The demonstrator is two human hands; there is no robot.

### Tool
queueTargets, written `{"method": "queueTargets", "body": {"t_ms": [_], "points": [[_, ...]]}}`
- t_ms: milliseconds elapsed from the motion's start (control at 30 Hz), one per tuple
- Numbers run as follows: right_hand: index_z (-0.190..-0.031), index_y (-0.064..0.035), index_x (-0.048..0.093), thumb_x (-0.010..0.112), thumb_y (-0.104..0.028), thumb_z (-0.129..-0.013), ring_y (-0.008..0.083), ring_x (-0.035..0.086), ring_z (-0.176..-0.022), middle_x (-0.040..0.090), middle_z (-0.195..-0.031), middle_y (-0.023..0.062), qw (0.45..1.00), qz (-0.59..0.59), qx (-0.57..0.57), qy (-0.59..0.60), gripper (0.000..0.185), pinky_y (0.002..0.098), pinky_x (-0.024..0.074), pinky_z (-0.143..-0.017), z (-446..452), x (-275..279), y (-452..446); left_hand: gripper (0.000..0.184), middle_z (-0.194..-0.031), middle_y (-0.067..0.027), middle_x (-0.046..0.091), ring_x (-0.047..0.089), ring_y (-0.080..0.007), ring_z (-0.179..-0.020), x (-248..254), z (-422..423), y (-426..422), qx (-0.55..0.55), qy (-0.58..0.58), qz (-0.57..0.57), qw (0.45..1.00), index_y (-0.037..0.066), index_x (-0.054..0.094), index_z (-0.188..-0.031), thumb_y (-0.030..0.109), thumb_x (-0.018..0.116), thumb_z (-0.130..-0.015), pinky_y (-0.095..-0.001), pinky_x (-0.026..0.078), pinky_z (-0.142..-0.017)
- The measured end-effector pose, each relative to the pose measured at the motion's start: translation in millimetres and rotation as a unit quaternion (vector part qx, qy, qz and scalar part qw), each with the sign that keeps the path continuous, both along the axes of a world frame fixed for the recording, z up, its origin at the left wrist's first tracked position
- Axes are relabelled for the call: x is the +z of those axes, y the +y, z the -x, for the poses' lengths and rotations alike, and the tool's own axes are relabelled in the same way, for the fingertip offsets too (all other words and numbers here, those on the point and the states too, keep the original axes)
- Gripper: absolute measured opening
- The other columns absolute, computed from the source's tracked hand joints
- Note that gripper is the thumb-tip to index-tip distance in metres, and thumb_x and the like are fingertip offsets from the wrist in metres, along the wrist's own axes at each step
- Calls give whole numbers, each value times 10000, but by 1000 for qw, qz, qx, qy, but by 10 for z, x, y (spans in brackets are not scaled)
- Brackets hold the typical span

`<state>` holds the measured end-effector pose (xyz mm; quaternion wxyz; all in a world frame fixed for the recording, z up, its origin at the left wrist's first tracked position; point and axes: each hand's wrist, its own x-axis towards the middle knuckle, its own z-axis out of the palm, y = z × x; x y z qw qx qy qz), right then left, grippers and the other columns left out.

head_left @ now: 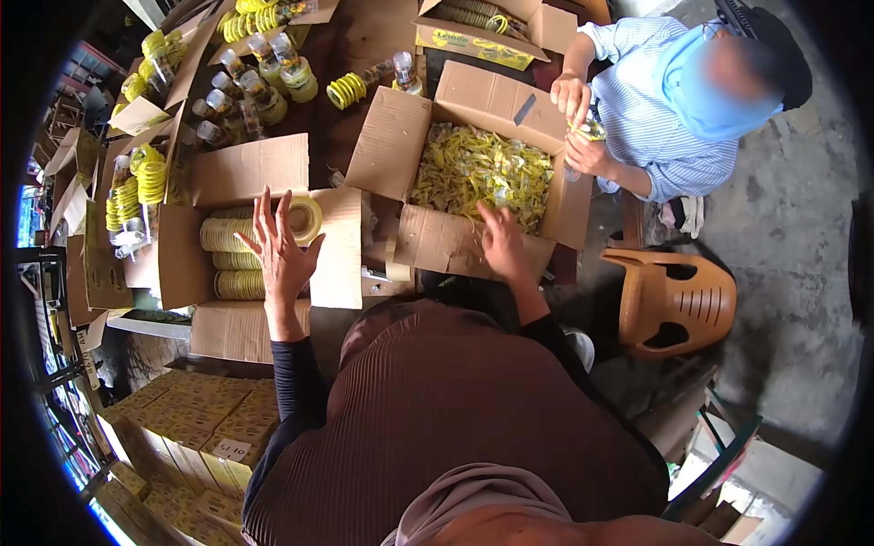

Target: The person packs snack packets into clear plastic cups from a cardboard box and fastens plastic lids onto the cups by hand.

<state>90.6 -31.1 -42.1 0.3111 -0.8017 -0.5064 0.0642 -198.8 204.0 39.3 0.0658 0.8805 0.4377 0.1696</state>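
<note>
My left hand (284,247) is over the right side of an open cardboard box (173,259) with rows of stacked yellow rings (238,284). Its fingers are spread, and a round yellow-rimmed lid or ring (305,219) shows just behind them, at the box's inner flap; nothing is gripped. My right hand (503,238) hovers at the near edge of a second open box (571,214), which is full of small yellow and clear packets (482,173). The fingers of that hand are apart, over the near flap (437,244), and hold nothing visible.
Across the table at the right, a co-worker (655,100) handles a small yellow item with both hands. Clear jars (296,77) and ring stacks stand at the back left. An orange plastic chair (696,305) is at the right; stacked cartons (196,414) lie lower left.
</note>
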Motion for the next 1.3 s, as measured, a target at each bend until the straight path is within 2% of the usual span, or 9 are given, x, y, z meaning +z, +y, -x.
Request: {"method": "queueTargets", "body": {"t_ms": [100, 233, 400, 467, 567, 733, 867, 1033, 1300], "points": [[-1108, -87, 607, 579, 9, -764, 354, 559, -906, 551, -985, 154, 999, 0, -41, 18, 358, 415, 478, -764, -191, 95, 35, 1037, -1547, -88, 155, 145, -322, -1428, 10, 9, -54, 0, 23, 68, 997, 230, 301, -1443, 449, 842, -585, -729, 40, -1046], [-1081, -67, 590, 579, 10, -776, 353, 580, -981, 573, -1056, 136, 952, 180, 174, 174, 315, 401, 494, -775, -211, 32, -83, 1013, -1544, -83, 164, 162, -311, -1424, -72, -16, -84, 11, -9, 53, 998, 260, 286, -1456, 449, 824, -618, -736, 54, -1036], [-1219, -25, 499, 574, 20, -800, 336, 526, -1080, 529, -1155, 160, 999, -46, -4, -19, 428, 405, 478, -870, -71, 217, -10, 993, -1545, -73, 165, 171, -311, -1421, -62, -17, -147, 8, -11, 38, 999, 260, 277, -1462, 458, 804, -645, -743, 58, -1027], [-1181, -54, 519, 591, 4, -808, 336, 576, -984, 548, -1124, 158, 997, -76, -9, -18, 384, 410, 498, -807, -132, 209, -36, 996, -1552, -29, 163, 171, -301, -1424, -94, -9, -173, 12, -23, 29, 999, 286, 250, -1474, 432, 801, -658, -735, 44, -1036], [-1059, -113, 565, 604, -37, -828, 337, 629, -749, 612, -927, 143, 993, -61, 15, 95, 247, 422, 505, -644, 28, 37, -189, 953, -1548, -43, 170, 180, -304, -1421, -17, -28, -267, 8, -18, 13, 1000, 270, 265, -1467, 423, 786, -684, -738, 61, -1033], [-937, -31, 630, 612, -47, -813, 294, 601, -890, 600, -922, 121, 973, 97, 161, 137, 127, 364, 485, -797, 547, -427, -601, 893, -1536, -67, 202, 191, -314, -1416, 28, 43, -532, 5, -26, -15, 1000, 251, 285, -1459, 398, 768, -722, -740, 80, -1030], [-961, -26, 643, 590, -55, -810, 269, 560, -995, 572, -1046, 105, 994, 47, 100, -26, 162, 389, 472, -838, 856, -726, -646, 842, -1520, -71, 245, 210, -314, -1411, -14, 181, -828, 5, -17, -29, 999, 239, 304, -1454, 351, 754, -751, -722, 69, -1045], [-805, -42, 614, 567, -118, -798, 254, 559, -937, 542, -923, 87, 981, 83, 56, -165, 90, 391, 468, -779, 915, -987, -695, 782, -1515, -58, 257, 240, -291, -1403, 22, 498, -1273, 7, -1, -17, 1000, 236, 350, -1434, 328, 742, -764, -708, 52, -1056], [-890, -73, 585, 533, -108, -828, 276, 583, -929, 561, -952, 97, 986, 56, 6, -160, 88, 405, 486, -784, 879, -1252, -766, 764, -1507, -53, 282, 248, -285, -1402, -50, 1166, -2066, 14, 38, 24, 999, 208, 371, -1420, 267, 745, -756, -677, 14, -1078]]}}
